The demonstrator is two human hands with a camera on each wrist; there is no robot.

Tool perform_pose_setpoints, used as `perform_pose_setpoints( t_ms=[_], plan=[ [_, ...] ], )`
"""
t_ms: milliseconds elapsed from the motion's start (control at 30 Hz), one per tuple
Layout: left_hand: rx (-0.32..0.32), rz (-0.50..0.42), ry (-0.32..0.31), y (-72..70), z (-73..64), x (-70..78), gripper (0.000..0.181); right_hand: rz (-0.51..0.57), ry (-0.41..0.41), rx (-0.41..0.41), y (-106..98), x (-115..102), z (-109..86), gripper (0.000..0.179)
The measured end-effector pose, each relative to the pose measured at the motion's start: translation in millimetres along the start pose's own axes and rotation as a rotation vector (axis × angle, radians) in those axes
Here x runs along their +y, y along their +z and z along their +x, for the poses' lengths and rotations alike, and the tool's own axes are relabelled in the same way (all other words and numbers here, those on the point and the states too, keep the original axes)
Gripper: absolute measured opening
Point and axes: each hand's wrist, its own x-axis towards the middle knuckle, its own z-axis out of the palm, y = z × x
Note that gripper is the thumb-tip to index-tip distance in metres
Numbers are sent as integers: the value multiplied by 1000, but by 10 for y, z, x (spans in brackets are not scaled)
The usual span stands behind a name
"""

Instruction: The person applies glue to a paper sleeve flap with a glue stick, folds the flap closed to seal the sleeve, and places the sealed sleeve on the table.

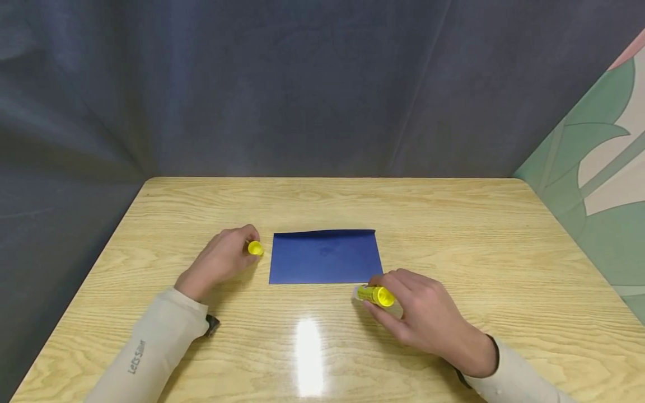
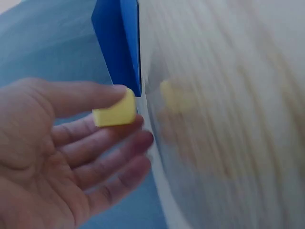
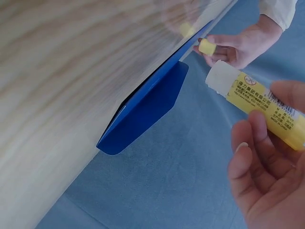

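Note:
A blue envelope (image 1: 327, 260) lies on the wooden table, its flap (image 3: 152, 114) raised along the far edge. Left of it, my left hand (image 1: 227, 254) pinches a small yellow cap (image 2: 116, 109) between thumb and fingers, close over the table; the cap's hollow end shows in the head view. My right hand (image 1: 423, 310) holds a yellow glue stick (image 3: 267, 107) by its barrel, near the envelope's front right corner. The glue stick's whitish end (image 3: 222, 78) is uncapped and points left, toward the left hand.
The light wooden table (image 1: 478, 235) has a bright reflection near its front. A dark grey curtain (image 1: 302, 89) hangs behind and along the left side. A leaf-patterned cloth (image 1: 599, 184) borders the right.

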Motion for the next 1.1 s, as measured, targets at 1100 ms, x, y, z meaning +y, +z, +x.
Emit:
perform_pose_setpoints(
  t_ms=[1100],
  plan=[
    [21,-128,395,408,-311,1040,27,174,-156,219,-25,-71,134,29]
  ],
)
